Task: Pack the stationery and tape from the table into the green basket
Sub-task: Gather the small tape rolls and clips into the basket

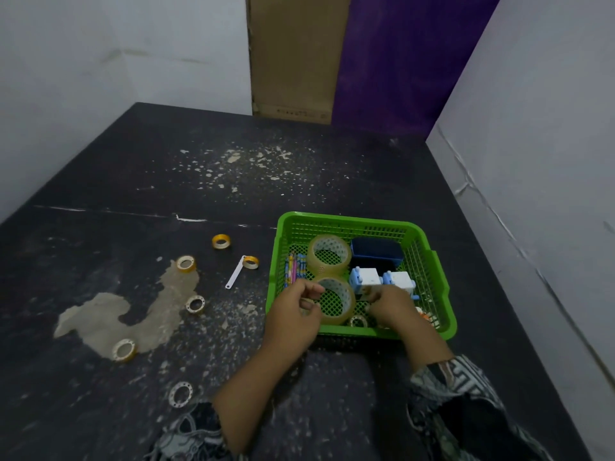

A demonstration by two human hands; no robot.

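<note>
Reaching over flaking black table (pixel 109 181), left hand (pixel 294 319) and right hand (pixel 392 306) curl; grips unclear.

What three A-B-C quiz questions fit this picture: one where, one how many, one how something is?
1. Where are the pencils? A. In the green basket, by its left wall. B. Under the basket. C. On the floor.
2. How many small tape rolls lie on the table outside the basket? A. Two. B. Six. C. Ten.
3. How is the basket? A. Empty. B. Tipped over. C. Upright, holding things.
Answers: 1 A: they lie inside along that wall. 2 B: six rings lie there. 3 C: big tape rolls sit inside it.
</note>
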